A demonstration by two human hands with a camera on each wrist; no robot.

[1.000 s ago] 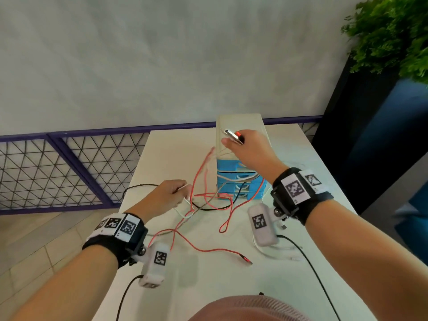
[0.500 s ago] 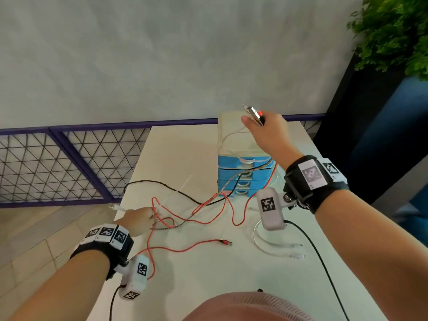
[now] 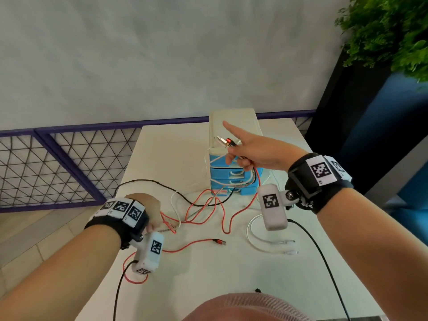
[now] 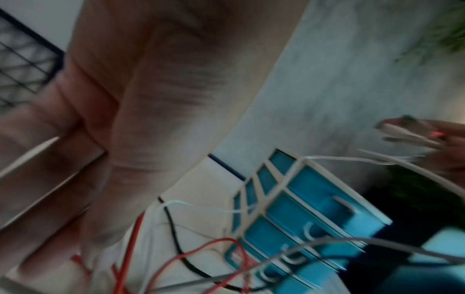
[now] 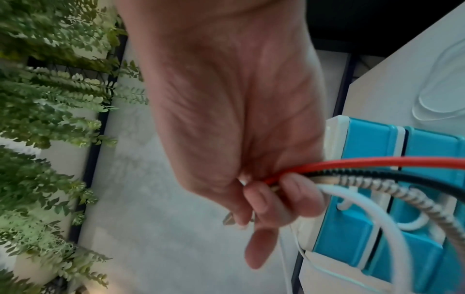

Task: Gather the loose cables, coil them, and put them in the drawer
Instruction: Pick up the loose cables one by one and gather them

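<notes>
A bundle of cable ends [image 3: 225,141] sticks out of my right hand [image 3: 240,156], which grips it in front of the top of the blue drawer unit [image 3: 223,174], index finger stretched out. In the right wrist view its fingers [image 5: 261,199] curl round a red cable [image 5: 377,162], a black one, a silver braided one [image 5: 402,191] and a white one. These cables sag across the white table [image 3: 173,158] to my left hand [image 3: 154,222], which holds them low at the table's left edge. The left wrist view is blurred. All drawers look closed.
A separate white cable [image 3: 254,237] lies looped on the table to the right, with its plugs toward me. A red plug [image 3: 220,242] lies mid-table. A purple mesh fence [image 3: 58,170] runs left, with a dark planter and green plant [image 3: 389,31] at right.
My left hand pulled the cables left and toward me, then stayed put. My right hand rose above the drawer unit, then dropped to its front, and its index finger now points out.
</notes>
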